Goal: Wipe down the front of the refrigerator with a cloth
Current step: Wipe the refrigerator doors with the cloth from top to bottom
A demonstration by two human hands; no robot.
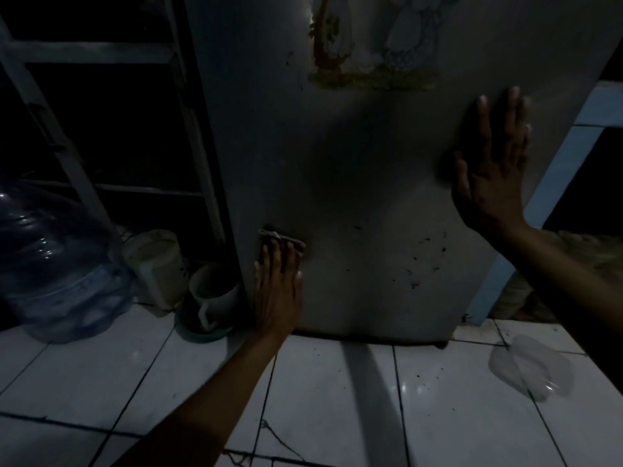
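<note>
The pale refrigerator door [364,170] fills the middle of the dim head view, with worn stickers near its top and dark specks low on its right. My left hand [278,288] lies flat with straight fingers low on the door's left edge, pressing a small brownish cloth [283,238] against it; only the cloth's upper edge shows above my fingertips. My right hand [492,166] is spread flat against the door's right side, higher up, holding nothing.
A large clear water jug [57,264] stands at the left on the white tiled floor [337,399]. A pale container [156,264] and a white mug [212,294] on a dish sit beside the door's lower left corner. A clear plastic lid [531,369] lies on the floor at right. A ladder-like frame [84,123] leans behind.
</note>
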